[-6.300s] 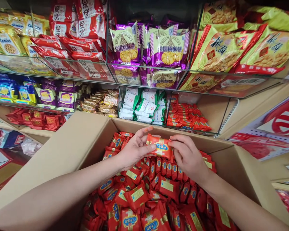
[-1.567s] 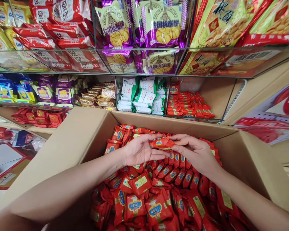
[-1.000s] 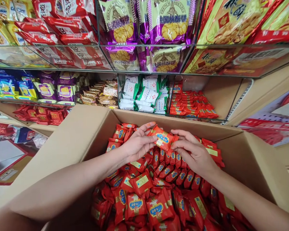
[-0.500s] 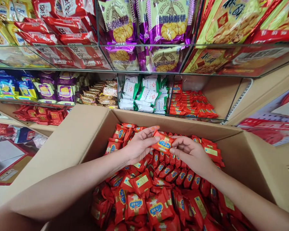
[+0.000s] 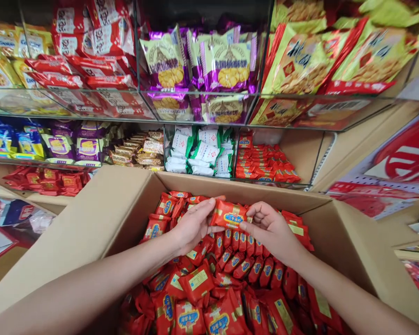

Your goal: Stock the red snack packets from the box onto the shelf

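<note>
A small red biscuit packet (image 5: 230,215) with a blue and gold label is held up over an open cardboard box (image 5: 139,195). At the packet's left end, my left hand (image 5: 195,225) closes round it, with some fingers behind it. My right hand (image 5: 270,228) pinches the other end between thumb and fingers. Beneath both hands, the box is full of matching red packets (image 5: 197,281). Some of these stand in neat rows (image 5: 246,267) under my right hand, while those nearer me lie jumbled at various angles.
Behind the box, a lower shelf bin holds similar red packets (image 5: 267,163), beside white and green packets (image 5: 206,151). A clear shelf edge (image 5: 202,93) runs above, fronting purple biscuit bags (image 5: 226,63) and yellow bags (image 5: 300,60). Red packets (image 5: 49,181) sit at the left.
The view has tilted up and shifted slightly right, so shelves and box appear lower and further left. My left thumb has moved off the packet's front, showing more of its label.
</note>
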Demonstrator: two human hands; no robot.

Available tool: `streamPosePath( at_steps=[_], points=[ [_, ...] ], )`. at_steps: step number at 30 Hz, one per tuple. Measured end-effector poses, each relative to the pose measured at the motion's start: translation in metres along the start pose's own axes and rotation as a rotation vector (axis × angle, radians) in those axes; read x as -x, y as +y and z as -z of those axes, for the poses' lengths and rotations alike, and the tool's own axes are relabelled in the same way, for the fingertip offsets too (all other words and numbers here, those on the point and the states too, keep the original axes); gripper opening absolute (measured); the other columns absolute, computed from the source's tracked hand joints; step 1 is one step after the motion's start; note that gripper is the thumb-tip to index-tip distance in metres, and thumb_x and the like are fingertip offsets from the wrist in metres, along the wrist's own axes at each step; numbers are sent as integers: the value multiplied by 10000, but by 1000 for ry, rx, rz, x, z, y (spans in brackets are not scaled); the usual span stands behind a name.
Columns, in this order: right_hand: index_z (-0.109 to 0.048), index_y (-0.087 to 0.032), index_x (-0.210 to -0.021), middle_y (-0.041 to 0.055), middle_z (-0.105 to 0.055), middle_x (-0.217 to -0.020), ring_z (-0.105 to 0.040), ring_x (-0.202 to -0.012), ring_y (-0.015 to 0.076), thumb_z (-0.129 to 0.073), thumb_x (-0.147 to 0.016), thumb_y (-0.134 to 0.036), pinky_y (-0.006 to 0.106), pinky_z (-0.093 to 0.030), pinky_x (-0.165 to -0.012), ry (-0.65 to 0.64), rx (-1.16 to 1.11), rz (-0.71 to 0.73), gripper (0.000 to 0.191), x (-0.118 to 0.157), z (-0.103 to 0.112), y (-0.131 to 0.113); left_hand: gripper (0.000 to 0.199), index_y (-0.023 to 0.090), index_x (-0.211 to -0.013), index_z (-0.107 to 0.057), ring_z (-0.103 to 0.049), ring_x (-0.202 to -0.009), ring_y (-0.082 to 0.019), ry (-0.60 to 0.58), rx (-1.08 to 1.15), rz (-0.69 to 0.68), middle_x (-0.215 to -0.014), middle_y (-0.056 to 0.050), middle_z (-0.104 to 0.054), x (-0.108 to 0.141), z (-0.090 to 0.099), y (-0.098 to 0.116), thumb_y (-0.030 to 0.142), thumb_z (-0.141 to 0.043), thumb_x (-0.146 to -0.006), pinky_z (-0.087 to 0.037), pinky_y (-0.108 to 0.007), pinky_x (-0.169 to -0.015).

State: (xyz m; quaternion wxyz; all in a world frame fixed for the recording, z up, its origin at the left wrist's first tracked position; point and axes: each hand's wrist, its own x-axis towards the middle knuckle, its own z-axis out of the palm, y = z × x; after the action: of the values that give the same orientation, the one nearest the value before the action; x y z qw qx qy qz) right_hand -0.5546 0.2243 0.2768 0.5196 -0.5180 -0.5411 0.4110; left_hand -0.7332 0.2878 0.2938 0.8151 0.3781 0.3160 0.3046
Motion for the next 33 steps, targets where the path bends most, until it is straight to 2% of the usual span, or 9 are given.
streamPosePath(
  at_steps=[5,8,11,15,20,25,28,31,33],
  points=[
    [-436,-197,-806,-21,-539,-679,-525,-605,122,-628,-640,-287,233,-415,-546,395,139,113,269,-59,53,-13,201,176,-973,-545,-633,-758,-156,57,-67,2,-979,-73,-627,-3,3,2,290,-536,-807,-468,-252,-642],
    [-452,-184,-871,20,-579,-775,-554,-671,152,-599,-651,-238,263,-438,-599,567,456,86,270,-116,83,-14,170,172,-909,-531,-631,-713,-140,46,-94,4,-893,-53,-641,-5,4,-1,263,-580,-773,-455,-238,-628],
    [-489,-153,-934,82,-597,-930,-572,-820,191,-569,-679,-189,289,-444,-716,579,746,51,270,-169,89,-10,203,171,-908,-521,-623,-689,-120,10,-137,37,-873,-41,-641,-6,6,-4,261,-608,-748,-442,-230,-631],
    [-547,-150,-937,119,-608,-994,-561,-941,244,-547,-688,-120,318,-419,-803,501,838,24,251,-213,73,-5,256,161,-910,-525,-614,-686,-107,13,-261,129,-874,-37,-635,-3,7,-5,286,-635,-716,-426,-228,-638],
    [-571,-137,-914,136,-620,-976,-568,-947,252,-558,-706,-122,319,-419,-811,413,917,-11,209,-228,62,0,316,122,-807,-542,-569,-634,-91,-55,-378,118,-771,-26,-610,-2,3,-10,352,-676,-638,-409,-236,-638],
    [-548,-151,-982,114,-597,-1047,-540,-996,234,-632,-690,-219,309,-404,-843,320,985,16,312,-234,61,3,290,131,-789,-532,-524,-621,-95,-134,-493,95,-717,-3,-572,-6,4,-22,367,-636,-657,-407,-247,-639],
    [-527,-107,-1020,179,-580,-1047,-542,-977,267,-593,-716,-193,356,-410,-817,322,1023,-4,323,-235,56,2,178,140,-805,-558,-490,-583,-91,-193,-733,84,-647,20,-552,-3,8,-25,288,-577,-708,-389,-213,-577],
    [-566,-123,-940,160,-595,-995,-536,-965,284,-621,-684,-211,383,-407,-814,297,1046,10,276,-229,56,-6,150,171,-850,-605,-497,-576,-104,-282,-1067,2,-656,11,-582,4,10,-23,218,-507,-747,-391,-201,-540],
    [-587,-139,-882,137,-600,-966,-517,-987,286,-626,-680,-234,399,-385,-851,296,1060,34,226,-217,62,-16,195,187,-899,-619,-547,-660,-136,-336,-1255,-117,-760,-24,-624,7,12,-18,201,-481,-763,-432,-223,-605]
  ],
)
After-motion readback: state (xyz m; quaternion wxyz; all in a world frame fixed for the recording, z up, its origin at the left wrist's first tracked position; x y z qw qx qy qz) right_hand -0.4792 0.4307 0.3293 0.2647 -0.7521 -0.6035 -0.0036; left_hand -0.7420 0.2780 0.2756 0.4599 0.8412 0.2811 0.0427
